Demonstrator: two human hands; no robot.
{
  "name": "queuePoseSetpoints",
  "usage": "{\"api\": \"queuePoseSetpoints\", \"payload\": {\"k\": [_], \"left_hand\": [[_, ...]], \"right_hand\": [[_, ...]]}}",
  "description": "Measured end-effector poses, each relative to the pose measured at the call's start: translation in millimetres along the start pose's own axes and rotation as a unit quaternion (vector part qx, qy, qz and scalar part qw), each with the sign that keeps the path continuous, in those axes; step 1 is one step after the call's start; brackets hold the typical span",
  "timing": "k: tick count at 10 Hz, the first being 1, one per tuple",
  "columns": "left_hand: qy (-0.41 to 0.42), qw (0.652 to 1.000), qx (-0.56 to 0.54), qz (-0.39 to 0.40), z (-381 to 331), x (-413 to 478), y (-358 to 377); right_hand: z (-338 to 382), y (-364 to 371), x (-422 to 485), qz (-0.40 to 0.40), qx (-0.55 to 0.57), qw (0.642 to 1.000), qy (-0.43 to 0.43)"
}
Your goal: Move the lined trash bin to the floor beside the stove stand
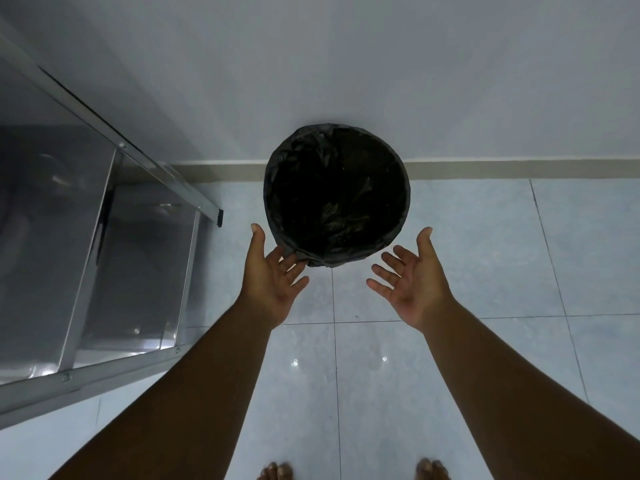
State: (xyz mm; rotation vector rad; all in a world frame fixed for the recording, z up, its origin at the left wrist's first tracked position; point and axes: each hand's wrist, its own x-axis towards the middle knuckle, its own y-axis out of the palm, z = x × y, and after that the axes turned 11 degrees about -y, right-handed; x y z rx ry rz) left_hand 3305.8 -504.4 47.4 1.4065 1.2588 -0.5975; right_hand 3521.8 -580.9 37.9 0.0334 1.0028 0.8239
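A round trash bin [336, 195] lined with a black plastic bag stands on the tiled floor against the white wall, seen from above. The steel stove stand [104, 258] is to its left, a short gap away. My left hand [273, 275] is open, palm up, fingers just under the bin's near left rim, maybe touching the bag. My right hand [412, 282] is open, palm up, a little apart from the bin's near right side. Neither hand holds anything.
Pale glossy floor tiles [450, 358] spread in front of the bin and to its right. A beige skirting [519, 169] runs along the wall. My bare toes [275, 471] show at the bottom edge.
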Motion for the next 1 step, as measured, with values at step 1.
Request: {"api": "queuePoseSetpoints", "payload": {"k": [1], "left_hand": [[0.0, 0.998, 0.047, -0.048, 2.2, -29.6, 1.9]], "right_hand": [[12.0, -4.9, -26.5, -0.01, -0.036, 0.999, -0.006]]}}
